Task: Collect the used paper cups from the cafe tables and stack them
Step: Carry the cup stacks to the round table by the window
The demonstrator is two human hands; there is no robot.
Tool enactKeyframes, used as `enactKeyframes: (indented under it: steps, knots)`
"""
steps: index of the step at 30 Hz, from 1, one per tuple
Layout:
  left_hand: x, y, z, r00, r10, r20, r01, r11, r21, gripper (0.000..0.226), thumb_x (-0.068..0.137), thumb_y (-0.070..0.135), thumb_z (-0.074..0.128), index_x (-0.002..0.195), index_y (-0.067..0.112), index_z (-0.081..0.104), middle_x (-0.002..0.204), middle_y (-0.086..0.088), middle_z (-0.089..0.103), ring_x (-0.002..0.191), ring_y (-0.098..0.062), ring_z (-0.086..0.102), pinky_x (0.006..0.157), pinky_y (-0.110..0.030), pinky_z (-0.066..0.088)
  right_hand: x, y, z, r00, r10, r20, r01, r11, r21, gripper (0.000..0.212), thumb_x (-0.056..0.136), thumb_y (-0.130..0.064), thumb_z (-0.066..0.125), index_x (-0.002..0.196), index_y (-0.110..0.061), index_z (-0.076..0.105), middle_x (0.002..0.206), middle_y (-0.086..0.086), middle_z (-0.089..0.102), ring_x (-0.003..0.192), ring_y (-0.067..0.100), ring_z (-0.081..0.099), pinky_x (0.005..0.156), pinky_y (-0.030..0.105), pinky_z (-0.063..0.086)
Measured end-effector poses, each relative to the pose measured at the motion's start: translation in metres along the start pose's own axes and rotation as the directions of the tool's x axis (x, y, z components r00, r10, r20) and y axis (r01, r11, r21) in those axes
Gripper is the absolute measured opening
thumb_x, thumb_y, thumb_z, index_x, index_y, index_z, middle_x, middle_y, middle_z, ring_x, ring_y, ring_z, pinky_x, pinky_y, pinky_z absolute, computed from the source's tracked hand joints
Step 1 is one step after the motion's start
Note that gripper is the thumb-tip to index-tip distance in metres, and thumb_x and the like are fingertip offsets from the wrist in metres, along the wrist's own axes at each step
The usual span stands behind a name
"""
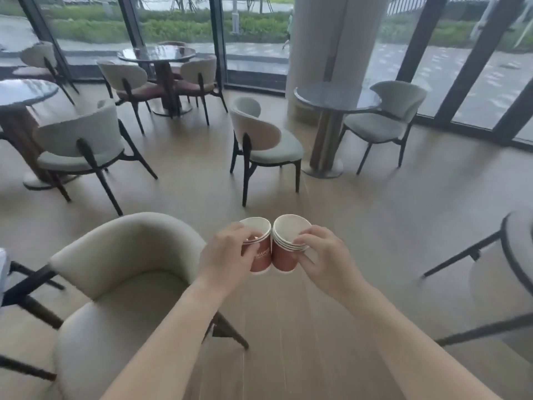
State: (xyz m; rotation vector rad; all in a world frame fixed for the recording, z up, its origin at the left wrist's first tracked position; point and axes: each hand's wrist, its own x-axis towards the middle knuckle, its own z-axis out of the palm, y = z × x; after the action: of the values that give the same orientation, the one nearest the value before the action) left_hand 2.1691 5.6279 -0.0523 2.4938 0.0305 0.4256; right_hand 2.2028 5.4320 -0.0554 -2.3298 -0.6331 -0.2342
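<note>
Head view: you are looking down at both of your hands, held in front of you above the wooden floor (317, 327).
Left hand (227, 255): your fingers are curled round a red paper cup (261, 259), with fingertips up at its white rim.
Right hand (326, 255): you pinch a stack of paper cups (284, 261) at its layered rims, thumb against the red side.
Where the cups are: in the air between your hands, side by side, with their walls touching.
Which way they point: both have the mouth up and the base down. The long axis is near upright and leans a little, so you see into the white insides. The stack's mouth tips slightly to your right.
Lettering: there is white print on the red paper cup, too blurred to read.
Near left: a cream armchair (129, 255) stands just beside your left forearm.
Ahead: a pale chair (259, 140) stands with its back to you. Beyond it is a round desk (337, 96) against a white pillar (331, 39), with another chair (386, 122) on its far side.
Far left: two more round desks (157, 53) (26, 90) stand with chairs drawn round them.
Right edge: part of another chair (519, 255) shows, on dark legs.
</note>
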Motion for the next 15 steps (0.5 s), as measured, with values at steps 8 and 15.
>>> enactKeyframes:
  steps: [8, 15]
  knots:
    - [0.093, 0.045, 0.111, 0.985, 0.056, 0.165, -0.038, 0.994, -0.107, 0.019, 0.079, 0.014, 0.065, 0.089, 0.031, 0.065, 0.093, 0.014, 0.062, 0.086, -0.010, 0.058, 0.070, -0.025, 0.043, 0.042, 0.118, -0.044, 0.993, 0.113, -0.035, -0.116, 0.987, -0.107, 0.018, 0.081, -0.005, 0.066, 0.097, -0.012, 0.070, 0.106, 0.004, 0.063, 0.103, 0.024, 0.056, 0.081, 0.024, 0.040]
    - [0.182, 0.017, 0.135, 0.982, 0.049, 0.184, -0.036, 0.997, -0.073, 0.013, 0.081, 0.018, 0.065, 0.090, 0.027, 0.066, 0.093, 0.012, 0.063, 0.088, -0.011, 0.059, 0.073, -0.027, 0.046, 0.124, 0.164, -0.020, 0.992, 0.126, -0.011, -0.126, 0.989, -0.078, 0.019, 0.075, -0.004, 0.071, 0.093, -0.009, 0.068, 0.100, 0.006, 0.065, 0.095, 0.027, 0.060, 0.082, 0.013, 0.035]
